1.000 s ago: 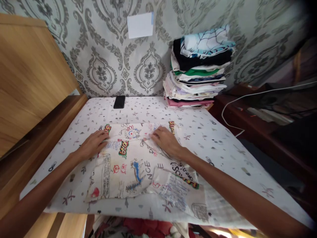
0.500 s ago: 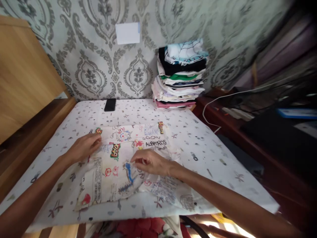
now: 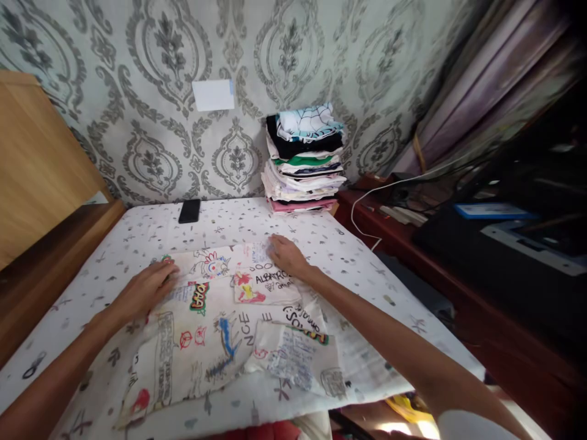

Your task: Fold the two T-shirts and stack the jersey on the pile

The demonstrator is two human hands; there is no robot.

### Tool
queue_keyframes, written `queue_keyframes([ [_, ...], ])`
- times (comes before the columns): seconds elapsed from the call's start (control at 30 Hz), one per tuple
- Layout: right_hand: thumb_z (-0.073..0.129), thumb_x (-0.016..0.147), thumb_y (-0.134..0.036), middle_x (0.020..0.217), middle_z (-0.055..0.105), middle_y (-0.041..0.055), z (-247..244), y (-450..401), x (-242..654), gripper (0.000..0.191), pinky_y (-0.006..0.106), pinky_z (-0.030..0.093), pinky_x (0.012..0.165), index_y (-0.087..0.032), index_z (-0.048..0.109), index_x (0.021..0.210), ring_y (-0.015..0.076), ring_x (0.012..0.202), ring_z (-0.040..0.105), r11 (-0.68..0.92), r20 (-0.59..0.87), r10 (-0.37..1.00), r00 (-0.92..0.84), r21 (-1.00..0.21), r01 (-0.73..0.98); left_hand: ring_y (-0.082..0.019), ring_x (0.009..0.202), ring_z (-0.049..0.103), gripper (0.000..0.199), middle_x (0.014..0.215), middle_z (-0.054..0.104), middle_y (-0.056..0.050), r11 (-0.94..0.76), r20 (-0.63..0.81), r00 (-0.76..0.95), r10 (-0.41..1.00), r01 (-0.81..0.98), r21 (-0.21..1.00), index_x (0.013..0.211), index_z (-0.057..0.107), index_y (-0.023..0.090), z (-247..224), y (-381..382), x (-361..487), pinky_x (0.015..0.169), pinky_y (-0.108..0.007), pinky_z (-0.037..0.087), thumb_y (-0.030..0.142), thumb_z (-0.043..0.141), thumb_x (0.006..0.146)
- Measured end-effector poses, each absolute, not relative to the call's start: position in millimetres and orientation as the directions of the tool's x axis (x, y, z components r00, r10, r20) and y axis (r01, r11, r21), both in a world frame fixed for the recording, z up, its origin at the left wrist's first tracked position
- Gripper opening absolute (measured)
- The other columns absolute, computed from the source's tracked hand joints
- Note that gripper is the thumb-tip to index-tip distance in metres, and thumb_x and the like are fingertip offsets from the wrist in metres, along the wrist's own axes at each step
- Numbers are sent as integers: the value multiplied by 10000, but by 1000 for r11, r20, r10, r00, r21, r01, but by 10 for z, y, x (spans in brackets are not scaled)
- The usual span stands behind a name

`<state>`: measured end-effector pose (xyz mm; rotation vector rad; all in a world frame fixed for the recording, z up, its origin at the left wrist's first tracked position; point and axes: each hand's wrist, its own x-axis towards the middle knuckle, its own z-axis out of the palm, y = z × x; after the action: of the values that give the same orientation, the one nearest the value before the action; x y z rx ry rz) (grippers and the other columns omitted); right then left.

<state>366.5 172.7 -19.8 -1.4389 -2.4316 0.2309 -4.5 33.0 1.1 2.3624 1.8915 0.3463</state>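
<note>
A cream shirt (image 3: 183, 366) covered in coloured drawings and handwritten lettering lies spread on the white patterned tabletop, its right side partly folded over and creased. My left hand (image 3: 149, 284) rests at the shirt's far left corner, fingers loosely apart on the cloth. At the far right part of the shirt is my right hand (image 3: 288, 255), its fingers bent together on the fabric's edge; the hand hides that corner and its fingertips are hard to see.
A tall stack of folded clothes (image 3: 305, 165) stands at the table's back right. A black phone (image 3: 189, 211) lies near the back edge. Wooden furniture (image 3: 41, 140) borders the left. On the right, a white cable (image 3: 358, 214) hangs over a dark red surface (image 3: 389, 229).
My right hand has moved from the shirt's middle to its far right corner. The left hand stays at the far left corner. The camera view has tilted up and shifted right.
</note>
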Motion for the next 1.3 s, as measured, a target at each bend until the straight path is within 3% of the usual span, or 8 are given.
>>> queue_keyframes([
  [0.13,397,990,-286,1489,494,200,-370,1864,3780,421,556,246,1174,-117,543,1347,308,1396,435,384,164,920,-357,-194,903,-327,1346,485,566,1429,556,-161,-151,111,128,986,961,232,1326,531,176,-215,429,-80,1110,-474,400,550,347,944],
  [0.3,322,998,-271,1495,481,213,-416,1855,3911,452,580,251,1165,-93,515,1366,315,1416,408,310,176,942,-286,-128,942,-333,1417,408,631,1519,466,-179,-149,63,138,988,954,262,1367,498,141,-350,490,-185,1166,-484,336,575,407,917],
  [0.43,332,974,-218,1537,425,221,-429,1830,3865,491,528,288,1173,-53,470,1415,310,1450,361,465,303,853,-425,-71,882,-310,1253,551,562,1385,585,-153,-134,87,112,990,940,314,1357,496,171,-245,554,-163,1074,-463,430,540,387,946],
  [0.57,350,980,-261,1419,562,205,-546,1814,3859,460,442,366,1154,-60,556,1339,281,1355,491,703,330,685,-650,-65,708,-248,1068,619,424,1156,678,-95,-126,155,74,985,924,360,1270,559,192,-175,707,-217,985,-409,474,361,311,971],
  [0.7,333,986,-265,1406,572,213,-635,1826,3978,444,472,407,1126,-75,587,1296,290,1320,533,687,377,690,-618,-75,723,-254,1101,594,336,1193,658,-96,-186,138,148,979,927,327,1126,620,210,-215,777,-390,998,-408,456,326,371,933],
  [1.0,440,980,-289,1287,649,163,-334,1137,4133,318,502,507,1029,-163,668,1162,298,1213,606,734,449,668,-594,-263,627,-240,999,575,320,1037,623,-71,-233,178,196,964,949,214,989,623,222,-6,258,-185,915,-378,459,376,343,996],
  [1.17,505,979,-288,1183,679,115,-159,433,4191,205,418,575,909,-204,686,1026,240,1093,649,764,373,636,-676,-431,480,-245,1014,579,301,1038,612,-62,-207,49,201,978,943,259,937,604,227,52,-14,-222,877,-357,463,401,361,971],
  [1.3,518,981,-352,1103,691,101,-150,84,4329,225,425,557,889,-218,679,1066,241,1029,650,679,285,716,-637,-496,542,-273,1007,578,301,1048,606,-83,-78,60,69,996,985,153,995,583,222,98,-127,-216,892,-393,457,395,339,957],
])
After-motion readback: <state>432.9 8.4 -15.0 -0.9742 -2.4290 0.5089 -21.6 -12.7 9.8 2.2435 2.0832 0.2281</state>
